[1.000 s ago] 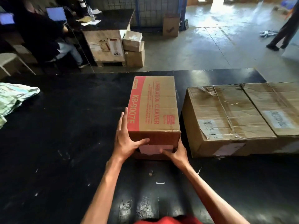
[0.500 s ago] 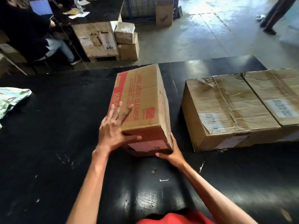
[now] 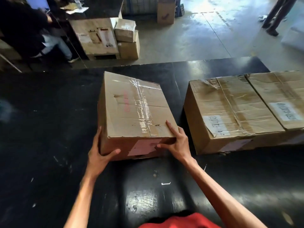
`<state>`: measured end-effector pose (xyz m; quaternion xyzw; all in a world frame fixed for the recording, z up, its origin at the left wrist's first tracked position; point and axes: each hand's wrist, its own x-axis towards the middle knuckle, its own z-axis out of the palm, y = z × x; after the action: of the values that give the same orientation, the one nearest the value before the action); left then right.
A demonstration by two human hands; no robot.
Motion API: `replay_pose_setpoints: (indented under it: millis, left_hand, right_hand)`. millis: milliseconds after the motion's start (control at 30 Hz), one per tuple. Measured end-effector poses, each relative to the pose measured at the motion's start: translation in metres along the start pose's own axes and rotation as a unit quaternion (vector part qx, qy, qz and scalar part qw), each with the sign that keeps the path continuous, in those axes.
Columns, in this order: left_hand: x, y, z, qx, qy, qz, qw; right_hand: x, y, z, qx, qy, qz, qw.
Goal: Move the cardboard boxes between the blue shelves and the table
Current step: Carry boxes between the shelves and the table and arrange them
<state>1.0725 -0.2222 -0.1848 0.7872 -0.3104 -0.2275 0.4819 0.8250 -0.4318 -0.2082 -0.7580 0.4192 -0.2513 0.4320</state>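
Tape-sealed brown cardboard box on black worktop: long axis near-to-far. Left grip and right grip clamped on its near corners.

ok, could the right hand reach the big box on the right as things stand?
Probably yes: only a bare strip of table lies between the right hand and the big box. It grips the taped box, though.
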Motion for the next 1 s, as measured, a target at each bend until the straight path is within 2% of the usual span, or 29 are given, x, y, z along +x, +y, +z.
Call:
replay_pose_setpoints:
  millis: [133, 233, 333, 467, 667, 867, 1000]
  left_hand:
    - [-0.014, -0.015, 0.042, -0.046, -0.045, -0.083, 0.994]
    - [-0.013, -0.018, 0.068, -0.046, -0.043, -0.086, 0.994]
    - [-0.01, -0.006, 0.085, -0.007, 0.003, -0.026, 1.0]
    - [-0.016, 0.021, 0.096, 0.068, 0.066, 0.072, 0.993]
    - [-0.014, 0.026, 0.106, 0.119, 0.049, 0.063, 0.99]
    - [-0.015, 0.04, 0.127, 0.134, 0.022, 0.065, 0.989]
    - [-0.016, 0.051, 0.133, 0.144, 0.015, 0.043, 0.988]
  right_hand:
    - [-0.016, 0.0, -0.037, -0.129, 0.009, -0.005, 0.992]
    - [-0.031, 0.005, -0.047, -0.243, 0.006, -0.011, 0.97]
    - [-0.033, 0.01, -0.05, -0.301, 0.031, -0.024, 0.953]
    - [-0.028, 0.018, -0.048, -0.418, 0.026, -0.084, 0.904]
    - [-0.022, 0.022, -0.063, -0.479, 0.009, -0.098, 0.872]
    - [-0.015, 0.03, -0.087, -0.501, -0.016, -0.09, 0.861]
    - [-0.01, 0.028, -0.102, -0.514, -0.066, -0.08, 0.852]
